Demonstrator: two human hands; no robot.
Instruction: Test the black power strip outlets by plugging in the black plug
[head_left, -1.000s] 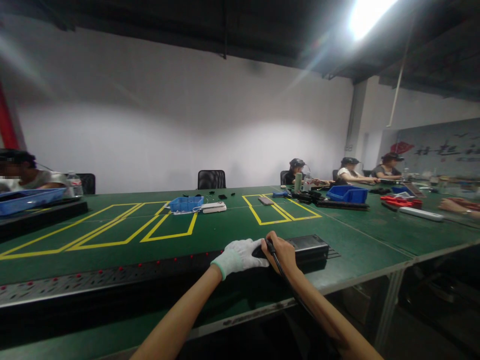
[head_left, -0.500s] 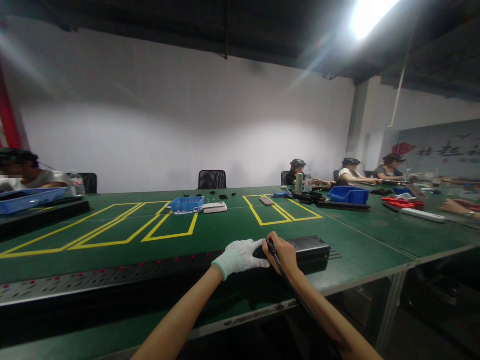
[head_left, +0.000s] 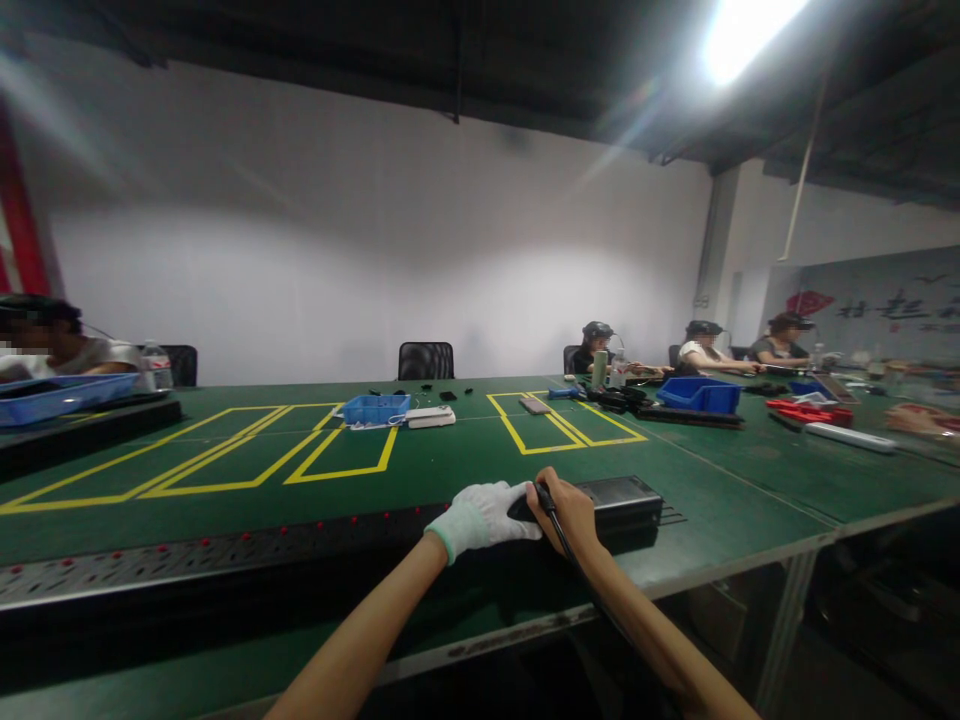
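My left hand [head_left: 484, 516] wears a white glove and lies curled over the near end of a black box-like device [head_left: 622, 496] on the green table [head_left: 450, 455]. My right hand [head_left: 571, 512], bare, is closed in a pinch on a thin black tool with a cable [head_left: 559, 535] that runs back along my forearm. The tool's tip meets a small dark part under the gloved fingers; what that part is cannot be made out. Both hands touch each other at the device's left end.
A long black rail with red dots [head_left: 187, 560] runs left from my hands. Yellow tape boxes [head_left: 337, 455] mark the table. A blue bin [head_left: 375, 407] and white device [head_left: 430, 416] sit beyond. Other people [head_left: 701, 345] work at the far right and far left [head_left: 45, 345].
Only the view has shifted slightly; both hands stay in the same grip at the device's end.
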